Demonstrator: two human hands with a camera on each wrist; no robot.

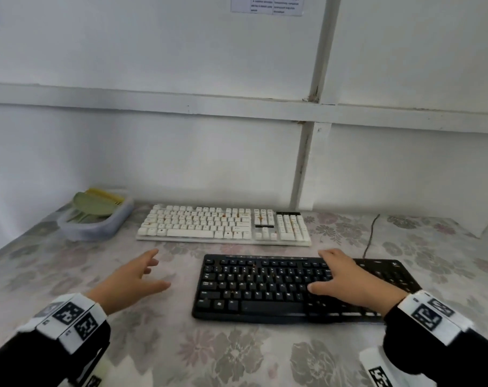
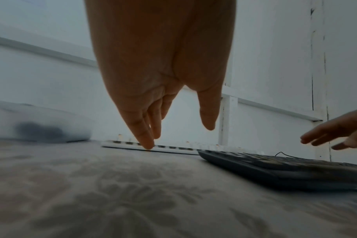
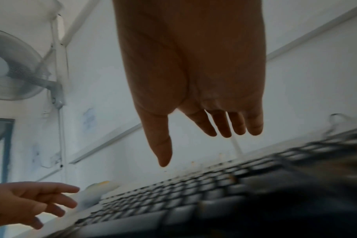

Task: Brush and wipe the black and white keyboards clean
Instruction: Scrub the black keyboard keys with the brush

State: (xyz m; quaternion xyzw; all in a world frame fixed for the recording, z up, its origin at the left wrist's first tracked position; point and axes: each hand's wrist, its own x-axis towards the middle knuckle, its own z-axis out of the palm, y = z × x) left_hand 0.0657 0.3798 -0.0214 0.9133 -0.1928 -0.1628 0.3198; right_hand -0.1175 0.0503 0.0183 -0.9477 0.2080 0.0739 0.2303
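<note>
Tabletop [image 1: 237, 356]: covered in floral cloth.
Black keyboard [image 1: 265, 289]: near the front edge; right part hidden by the right hand [image 1: 348, 280].
White keyboard [image 1: 223, 224]: set behind it.
Container [image 1: 97, 224]: back-left corner; contents unclear.
Right hand: fingers spread above the keys, nothing held.
Left hand [image 1: 134, 277]: spread wide, nothing held.

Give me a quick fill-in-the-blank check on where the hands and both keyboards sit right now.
1. The right hand is over the ____ keyboard.
2. The white keyboard lies ____ the wall than the black one.
3. The left hand, over the floral tablecloth, holds ____.
4. The plastic tub sits to the ____ of the white keyboard.

Missing words: black; nearer; nothing; left
</note>
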